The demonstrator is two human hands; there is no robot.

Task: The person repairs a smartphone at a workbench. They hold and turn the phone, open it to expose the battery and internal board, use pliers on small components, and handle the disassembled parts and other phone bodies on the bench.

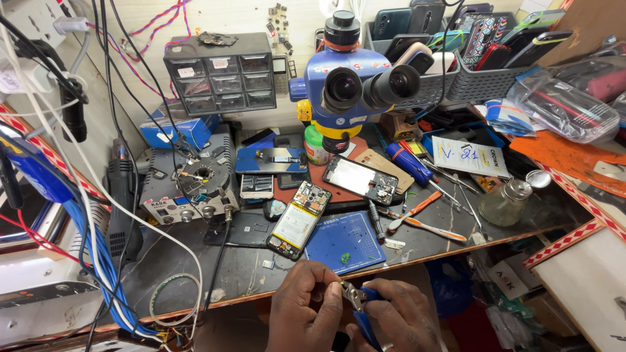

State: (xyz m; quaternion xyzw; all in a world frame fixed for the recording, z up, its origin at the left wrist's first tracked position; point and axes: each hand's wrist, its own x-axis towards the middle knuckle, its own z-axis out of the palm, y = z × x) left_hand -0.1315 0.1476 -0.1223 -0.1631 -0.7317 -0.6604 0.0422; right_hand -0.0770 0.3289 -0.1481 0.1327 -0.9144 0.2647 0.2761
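Just off the workbench's front edge, the right hand squeezes blue-handled cutters while the left hand pinches a tiny part at their tips, likely light, fragile, best held by its edges

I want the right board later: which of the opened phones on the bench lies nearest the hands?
The opened phone with the pale battery, lying diagonally beside the blue mat, just above the left hand. The other opened phone sits farther back under the microscope.
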